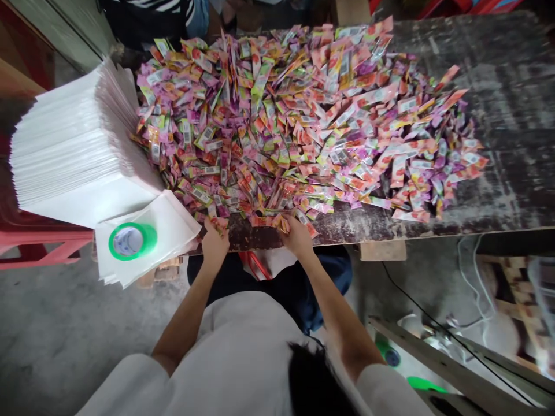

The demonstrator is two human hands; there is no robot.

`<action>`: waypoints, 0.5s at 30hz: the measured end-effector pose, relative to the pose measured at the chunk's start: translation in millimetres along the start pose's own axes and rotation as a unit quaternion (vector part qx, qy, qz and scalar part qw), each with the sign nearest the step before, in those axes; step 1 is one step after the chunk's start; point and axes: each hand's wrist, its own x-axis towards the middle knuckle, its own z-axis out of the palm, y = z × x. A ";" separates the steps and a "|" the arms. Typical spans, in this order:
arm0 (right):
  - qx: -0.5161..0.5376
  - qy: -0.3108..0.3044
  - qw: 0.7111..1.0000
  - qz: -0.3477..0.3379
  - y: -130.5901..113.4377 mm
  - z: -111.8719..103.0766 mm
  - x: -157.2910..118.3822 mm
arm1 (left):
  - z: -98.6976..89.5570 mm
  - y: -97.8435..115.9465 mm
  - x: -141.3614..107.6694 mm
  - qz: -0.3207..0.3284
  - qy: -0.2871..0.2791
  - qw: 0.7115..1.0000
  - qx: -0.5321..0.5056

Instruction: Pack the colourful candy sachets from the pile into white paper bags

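Note:
A wide pile of small printed sachets (277,133), pink, yellow, green and purple, covers much of the dark worn table (511,115). At the table's near edge my left hand (215,245) is closed on a sachet (222,224) at the front of the pile. To its right, my right hand (299,237) pinches some sachets (281,223) between thumb and fingers; how many cannot be told. Bare table edge shows between the two hands.
On the left stands a thick stack of white paper sheets or bags (65,150). Loose white ones (173,222) lie before it under a green tape roll (131,241). A red stool (43,240) is behind. Another person (151,20) is across the table.

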 end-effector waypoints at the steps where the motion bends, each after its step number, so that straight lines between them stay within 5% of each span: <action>1: -0.040 -0.006 0.999 -0.001 -0.1 1.8 2.5 | 4.5 1.8 -0.7 -0.005 -0.012 1.000 0.025; 6: -0.124 -0.028 0.992 0.003 2.8 0.1 3.2 | 16.8 8.7 -25.5 0.078 -0.084 0.991 0.075; 8: -0.130 -0.031 0.991 -0.002 3.9 -1.3 0.4 | 16.3 11.5 -29.9 0.090 -0.070 0.991 0.073; 11: -0.133 -0.036 0.990 -0.002 1.6 -1.3 -0.9 | 12.4 22.5 -14.1 0.096 -0.020 0.992 0.077; 15: -0.110 -0.021 0.994 0.005 -0.6 -5.8 -0.4 | 3.8 44.3 19.2 0.065 -0.028 0.992 0.101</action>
